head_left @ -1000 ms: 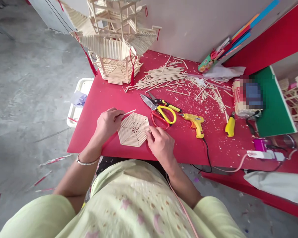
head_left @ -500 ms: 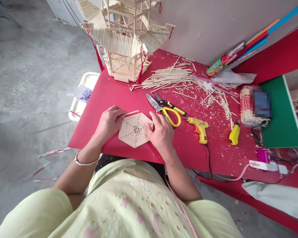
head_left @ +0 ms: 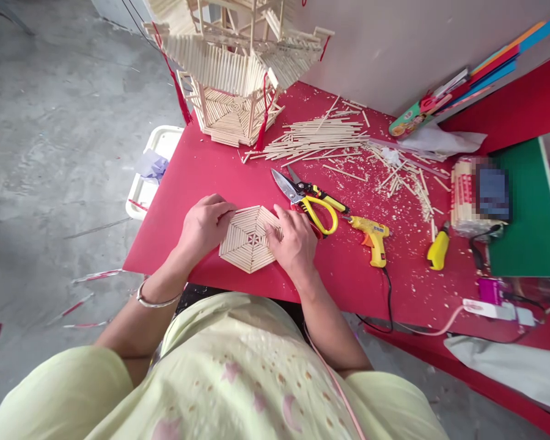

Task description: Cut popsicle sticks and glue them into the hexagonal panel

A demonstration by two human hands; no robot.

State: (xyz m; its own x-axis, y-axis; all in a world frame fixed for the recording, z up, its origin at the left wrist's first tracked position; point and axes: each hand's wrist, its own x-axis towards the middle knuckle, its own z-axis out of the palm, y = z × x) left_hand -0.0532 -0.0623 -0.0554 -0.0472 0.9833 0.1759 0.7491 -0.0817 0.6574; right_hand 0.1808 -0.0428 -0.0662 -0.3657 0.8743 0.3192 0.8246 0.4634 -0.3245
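At the left, beyond the bench edge, a white tray-like object (head_left: 140, 190) sits with something purple on it. On the red bench (head_left: 220, 176), the left hand (head_left: 205, 223) has its thumb and fingers close together at the far left edge of a hexagonal panel (head_left: 250, 249) of thin sticks; whether they grip anything is hidden. The panel lies flat near the bench's near edge, between both hands. Behind it, at the far side, stands a tiered stick-built model (head_left: 215, 64) with red tassels. The right hand (head_left: 297, 241) has thumb and fingers bent, slightly apart, holding the panel's right side. Just beyond that hand lie large scissors (head_left: 286, 185) and black-and-yellow cutters (head_left: 325, 197), with loose sticks (head_left: 323, 135) farther away. Rightward come a yellow glue gun (head_left: 373, 235), a yellow-handled tool (head_left: 437, 249) and a green board (head_left: 527, 226).
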